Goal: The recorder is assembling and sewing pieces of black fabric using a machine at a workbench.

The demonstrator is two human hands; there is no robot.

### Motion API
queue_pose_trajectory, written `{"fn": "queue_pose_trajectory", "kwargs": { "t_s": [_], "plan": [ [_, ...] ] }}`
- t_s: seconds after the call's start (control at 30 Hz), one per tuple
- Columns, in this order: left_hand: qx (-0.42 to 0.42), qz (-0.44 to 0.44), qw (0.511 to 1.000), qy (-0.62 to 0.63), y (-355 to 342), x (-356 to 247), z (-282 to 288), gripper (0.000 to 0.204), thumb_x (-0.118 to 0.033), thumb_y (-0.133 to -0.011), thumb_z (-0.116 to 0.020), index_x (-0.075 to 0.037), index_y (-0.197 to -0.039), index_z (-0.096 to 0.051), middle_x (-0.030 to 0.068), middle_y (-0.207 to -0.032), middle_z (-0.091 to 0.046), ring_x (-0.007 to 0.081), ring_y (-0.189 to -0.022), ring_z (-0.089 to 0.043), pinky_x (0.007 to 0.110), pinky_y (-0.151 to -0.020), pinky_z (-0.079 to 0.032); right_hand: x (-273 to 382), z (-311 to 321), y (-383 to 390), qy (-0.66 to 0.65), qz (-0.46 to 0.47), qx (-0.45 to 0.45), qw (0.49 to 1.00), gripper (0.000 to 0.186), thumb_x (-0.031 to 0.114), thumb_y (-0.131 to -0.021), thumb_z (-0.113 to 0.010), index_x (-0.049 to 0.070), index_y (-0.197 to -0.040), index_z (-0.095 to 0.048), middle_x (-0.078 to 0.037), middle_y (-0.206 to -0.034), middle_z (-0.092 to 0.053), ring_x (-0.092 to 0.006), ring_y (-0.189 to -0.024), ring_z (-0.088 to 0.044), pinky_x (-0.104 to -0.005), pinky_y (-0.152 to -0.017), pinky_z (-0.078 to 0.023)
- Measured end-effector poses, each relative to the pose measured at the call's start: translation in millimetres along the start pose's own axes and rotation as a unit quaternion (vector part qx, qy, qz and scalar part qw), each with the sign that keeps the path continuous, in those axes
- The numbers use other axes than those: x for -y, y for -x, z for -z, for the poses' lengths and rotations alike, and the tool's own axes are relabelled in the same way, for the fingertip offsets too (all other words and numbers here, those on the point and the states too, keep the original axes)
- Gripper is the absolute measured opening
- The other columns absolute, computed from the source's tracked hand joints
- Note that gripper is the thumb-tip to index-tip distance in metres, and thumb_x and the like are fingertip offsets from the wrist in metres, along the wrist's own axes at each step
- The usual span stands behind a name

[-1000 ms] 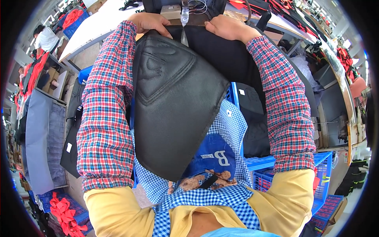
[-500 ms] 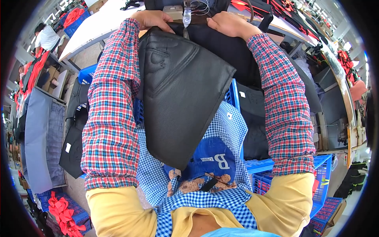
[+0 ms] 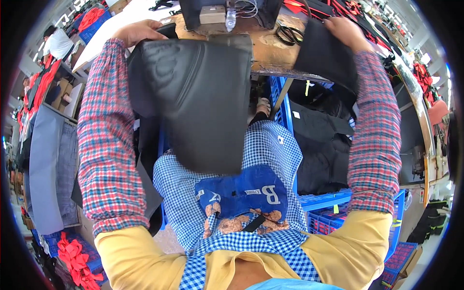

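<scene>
My left hand [image 3: 140,32], fingers closed on the top edge of the black material, holds up a blurred leather-look panel [image 3: 203,111] with stitched curves. It hangs over my lap. My right hand [image 3: 343,31], at upper right, grips a separate-looking dark fabric part [image 3: 324,58], lifted off the worktable. Between my hands lies the worn wooden worktop [image 3: 266,55], with black scissors [image 3: 289,34], a small beige box [image 3: 211,15] and a clear pointed fitting [image 3: 230,19] with wires at the back.
Blue plastic crates [image 3: 319,222] with black pieces stand under the table and at right. A white side table [image 3: 96,48] is upper left. Red pieces [image 3: 72,256] lie lower left; grey sheets [image 3: 43,169] hang at left. A person [image 3: 55,43] works at far left.
My hands have moved apart, left and right, with dark material in each. The leather panel has lifted and swung, uncovering the worktop, scissors and more of my apron.
</scene>
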State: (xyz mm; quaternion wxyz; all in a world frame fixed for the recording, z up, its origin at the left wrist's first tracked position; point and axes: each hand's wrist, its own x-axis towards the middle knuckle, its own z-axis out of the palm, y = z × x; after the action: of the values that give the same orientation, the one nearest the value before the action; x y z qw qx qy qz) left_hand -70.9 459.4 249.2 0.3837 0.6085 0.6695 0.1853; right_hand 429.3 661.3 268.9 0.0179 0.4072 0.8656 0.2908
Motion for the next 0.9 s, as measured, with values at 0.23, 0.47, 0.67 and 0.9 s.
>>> {"fn": "queue_pose_trajectory", "kwargs": {
  "t_s": [0.23,0.47,0.67,0.9],
  "plan": [
    [-0.059,-0.185,0.979,-0.057,52.7,-67.3,-109.5,0.048,-0.031,-0.08,-0.076,0.003,-0.112,-0.064,0.0058,-0.095,-0.068,0.0129,-0.083,-0.063,0.026,-0.077,-0.05,114.1,69.9,59.9,-0.525,0.114,-0.101,0.838,0.066,0.049,-0.092,-0.06,-0.001,-0.134,-0.049,-0.016,-0.118,-0.064,-0.0272,-0.119,-0.056,-0.0347,-0.102,-0.042],
    [-0.054,-0.251,0.966,-0.043,83.4,-78.9,-165.9,0.051,-0.039,-0.094,-0.062,0.001,-0.123,-0.053,0.0051,-0.101,-0.064,0.01,-0.092,-0.058,0.024,-0.079,-0.047,176.0,123.2,107.1,-0.725,0.092,0.104,0.674,0.048,0.028,-0.081,-0.073,-0.004,-0.116,-0.063,-0.008,-0.099,-0.068,-0.0143,-0.089,-0.063,-0.0267,-0.081,-0.05],
    [-0.109,-0.179,0.909,-0.359,100.2,1.3,-195.9,0.089,-0.055,-0.077,-0.073,-0.002,-0.141,-0.04,0.0223,-0.136,-0.049,0.0365,-0.124,-0.051,0.045,-0.104,-0.037,99.8,132.4,148.3,-0.723,0.163,0.033,0.67,0.047,0.01,-0.082,-0.071,-0.003,-0.124,-0.057,-0.003,-0.111,-0.065,-0.0092,-0.099,-0.06,-0.0243,-0.092,-0.046],
    [0.087,-0.164,0.967,-0.172,105.5,-32.7,-220.1,0.027,-0.027,-0.093,-0.057,-0.002,-0.086,-0.065,0.0055,-0.061,-0.064,0.0209,-0.059,-0.065,0.036,-0.061,-0.051,56.2,124.5,164.5,-0.414,0.009,0.063,0.908,0.046,0.014,-0.083,-0.072,0.0,-0.124,-0.057,-0.007,-0.112,-0.065,-0.0147,-0.106,-0.06,-0.0281,-0.094,-0.045]
  ]
}}
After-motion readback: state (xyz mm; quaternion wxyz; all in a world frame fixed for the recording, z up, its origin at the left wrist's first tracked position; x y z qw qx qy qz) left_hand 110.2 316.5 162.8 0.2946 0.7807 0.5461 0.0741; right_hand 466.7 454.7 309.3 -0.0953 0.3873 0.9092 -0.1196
